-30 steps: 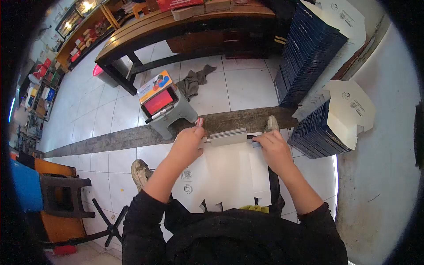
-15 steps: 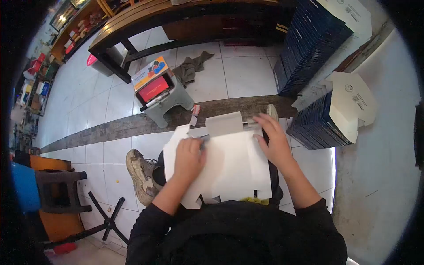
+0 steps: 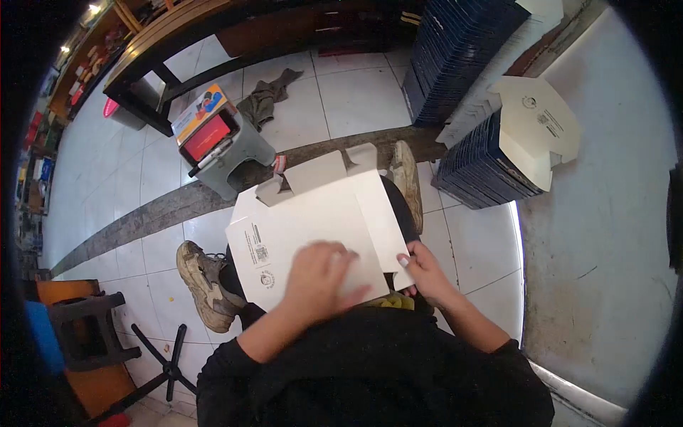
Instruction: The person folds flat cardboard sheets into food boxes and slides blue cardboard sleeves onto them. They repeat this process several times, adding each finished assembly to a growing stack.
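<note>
A white cardboard box blank (image 3: 324,226) lies across my lap, with a printed code and a round logo along its left side. Its far flaps (image 3: 319,173) stand folded up. My left hand (image 3: 319,280) is over the near middle of the blank, fingers apart and slightly blurred, holding nothing. At the near right corner, my right hand (image 3: 425,272) pinches the side panel, thumb on top and the other fingers partly hidden beneath. A bit of yellow cloth (image 3: 390,302) shows under the near edge.
Stacks of flat box blanks, a shorter one (image 3: 475,165) and a taller one (image 3: 455,60), stand to the right. Ahead, a grey stool (image 3: 245,151) bears a phone (image 3: 208,136) and a small box. A grey rag (image 3: 269,96) lies beside it, near a wooden bench (image 3: 167,43).
The far flaps have been folded up. My right hand has come from the far right edge to the near right corner; my left hand has moved from the left side toward the near middle.
</note>
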### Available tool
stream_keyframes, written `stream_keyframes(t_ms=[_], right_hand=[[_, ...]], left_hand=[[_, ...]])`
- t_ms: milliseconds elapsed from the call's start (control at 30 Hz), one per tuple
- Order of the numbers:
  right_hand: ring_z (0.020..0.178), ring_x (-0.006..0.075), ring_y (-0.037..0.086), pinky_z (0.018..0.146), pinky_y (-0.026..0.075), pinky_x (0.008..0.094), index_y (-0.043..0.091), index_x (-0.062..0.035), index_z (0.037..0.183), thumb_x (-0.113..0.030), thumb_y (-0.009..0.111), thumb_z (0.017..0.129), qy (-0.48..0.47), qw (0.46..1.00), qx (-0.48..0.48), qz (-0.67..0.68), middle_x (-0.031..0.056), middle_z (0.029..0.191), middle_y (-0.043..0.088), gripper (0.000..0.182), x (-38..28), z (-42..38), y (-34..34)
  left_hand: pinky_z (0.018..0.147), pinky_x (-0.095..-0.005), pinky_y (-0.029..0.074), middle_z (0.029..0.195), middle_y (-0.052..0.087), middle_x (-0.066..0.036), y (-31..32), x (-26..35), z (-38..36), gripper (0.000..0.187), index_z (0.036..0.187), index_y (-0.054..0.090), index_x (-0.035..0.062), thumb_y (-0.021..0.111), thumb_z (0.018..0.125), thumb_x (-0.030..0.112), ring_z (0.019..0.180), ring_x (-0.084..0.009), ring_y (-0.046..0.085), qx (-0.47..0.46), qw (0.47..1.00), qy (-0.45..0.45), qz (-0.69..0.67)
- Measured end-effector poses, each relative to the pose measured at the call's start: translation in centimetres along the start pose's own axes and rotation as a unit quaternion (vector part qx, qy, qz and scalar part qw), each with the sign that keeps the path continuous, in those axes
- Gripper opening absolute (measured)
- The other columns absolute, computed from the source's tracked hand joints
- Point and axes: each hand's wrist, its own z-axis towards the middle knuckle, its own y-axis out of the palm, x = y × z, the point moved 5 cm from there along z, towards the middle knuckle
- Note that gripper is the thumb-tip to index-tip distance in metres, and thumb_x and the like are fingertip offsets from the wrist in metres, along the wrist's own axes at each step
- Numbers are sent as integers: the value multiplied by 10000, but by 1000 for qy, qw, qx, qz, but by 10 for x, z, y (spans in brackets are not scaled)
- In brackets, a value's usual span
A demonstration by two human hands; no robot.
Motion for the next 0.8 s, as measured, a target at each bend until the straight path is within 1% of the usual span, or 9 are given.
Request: stream_keyframes(t_ms=[33,100,167,333,467,667,733,767,800], right_hand=[[398,80,453,358,405,249,440,-40,1009,-179,475,982,-2,1000,1,-1,45,628,544,146,-10,0,3],[360,62,403,350,426,240,444,-48,1012,-202,473,990,-6,995,-10,96,35,649,542,159,-32,-1,11],[359,54,398,347,425,233,445,-43,1010,-204,478,989,-17,994,-15,111,24,636,525,166,-46,-2,14],[396,74,435,384,469,262,439,-24,1015,-182,502,972,-7,999,-22,47,49,624,532,175,-48,-2,13],[398,83,447,390,469,267,437,-21,1016,-202,510,972,8,1000,-17,-14,59,625,539,200,-33,1,8],[392,101,473,381,456,238,453,-30,1049,-228,495,981,19,996,-24,-86,52,629,554,213,-21,10,0],[608,149,588,521,516,286,467,-47,1173,-210,597,921,-33,984,51,-169,99,811,598,327,-41,-1,-5],[608,149,588,521,516,286,467,-47,1173,-210,597,921,-30,984,48,-170,99,811,598,327,-46,-6,-4],[785,203,587,648,517,310,453,-44,1228,-220,627,892,-183,929,73,-314,120,926,586,417,-66,-15,-1]], left_hand=[[838,-442,434,1084,524,-151,1,9,-2,601,1119,556,53,827,639,293,1004,-333,522,2,1000,2,0],[761,-399,436,1029,524,-106,11,21,-8,595,1075,556,61,805,632,369,911,-290,521,-101,995,1,4],[757,-396,460,1014,532,-148,7,23,-9,566,1066,544,-3,801,646,279,878,-303,537,-93,995,4,19],[826,-390,482,1028,548,-185,17,15,-22,401,1053,543,-24,666,684,70,933,-332,551,-63,995,-9,75],[830,-399,486,1049,557,-204,25,15,-20,374,1060,541,-34,646,711,50,957,-352,556,-123,989,-11,79],[791,-416,492,903,641,-162,13,-30,16,172,934,653,24,661,791,119,874,-351,610,-214,971,-77,-77],[757,-396,491,880,661,-158,23,-48,20,226,949,680,37,703,774,179,851,-331,624,-250,959,-68,-113],[757,-396,491,880,661,-158,23,-53,28,226,949,680,37,703,774,179,851,-331,624,-250,959,-72,-115],[733,-385,489,854,664,-161,29,-61,34,257,952,685,36,720,762,205,819,-320,629,-303,938,-113,-128]])
